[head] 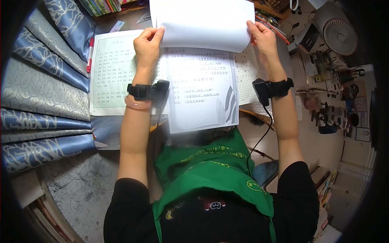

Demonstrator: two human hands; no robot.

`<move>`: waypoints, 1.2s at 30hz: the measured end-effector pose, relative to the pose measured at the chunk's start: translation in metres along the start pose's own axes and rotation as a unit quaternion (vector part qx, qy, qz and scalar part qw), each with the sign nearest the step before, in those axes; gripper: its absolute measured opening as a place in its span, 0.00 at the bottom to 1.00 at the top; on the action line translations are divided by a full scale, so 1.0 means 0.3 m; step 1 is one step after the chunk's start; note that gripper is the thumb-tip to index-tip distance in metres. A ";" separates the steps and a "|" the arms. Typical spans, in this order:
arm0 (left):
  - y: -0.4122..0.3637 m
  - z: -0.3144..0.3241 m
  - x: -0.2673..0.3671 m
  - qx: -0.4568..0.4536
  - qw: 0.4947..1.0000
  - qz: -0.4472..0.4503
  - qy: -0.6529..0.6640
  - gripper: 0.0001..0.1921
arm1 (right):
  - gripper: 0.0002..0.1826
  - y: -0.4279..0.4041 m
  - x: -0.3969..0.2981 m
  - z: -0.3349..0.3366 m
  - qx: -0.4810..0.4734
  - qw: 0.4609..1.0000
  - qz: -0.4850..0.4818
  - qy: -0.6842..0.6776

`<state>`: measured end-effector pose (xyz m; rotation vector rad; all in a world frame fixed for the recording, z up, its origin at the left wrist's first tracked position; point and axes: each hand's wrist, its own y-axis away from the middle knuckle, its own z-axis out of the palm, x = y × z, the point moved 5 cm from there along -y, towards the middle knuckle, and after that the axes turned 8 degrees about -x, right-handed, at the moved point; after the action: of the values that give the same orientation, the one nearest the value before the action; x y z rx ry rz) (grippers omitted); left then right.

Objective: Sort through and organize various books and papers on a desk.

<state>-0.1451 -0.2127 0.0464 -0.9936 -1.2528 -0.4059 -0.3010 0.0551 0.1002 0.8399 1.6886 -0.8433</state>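
My left hand (149, 45) pinches the lower left corner of a raised white paper sheet (203, 25). At its lower right edge, my right hand (263, 39) grips the same sheet between thumb and fingers. Below the raised paper lies a printed worksheet (200, 112) with a grey leaf-like pattern, its near end reaching past the desk edge. Under my left wrist is an open book page (112, 70) with rows of print. A sheet with a writing grid (246, 76) shows on the right, partly covered by the worksheet. Both wrists wear black straps with small devices.
Patterned blue and silver curtains (51, 82) hang along the left side. A red pen (90, 56) lies beside the book page. Other books (100, 6) stand at the back left. A round fan (339, 37) is at the right. A black cable hangs from my right wrist device.
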 end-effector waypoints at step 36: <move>0.008 0.012 0.003 -0.019 0.998 -0.030 -0.046 0.10 | 0.07 0.005 0.279 0.002 -0.023 0.977 0.119 -0.178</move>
<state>-0.1452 -0.2084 0.0461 -1.0175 -1.3643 -0.4354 -0.3187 0.0663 0.0191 0.7871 1.2617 -0.7367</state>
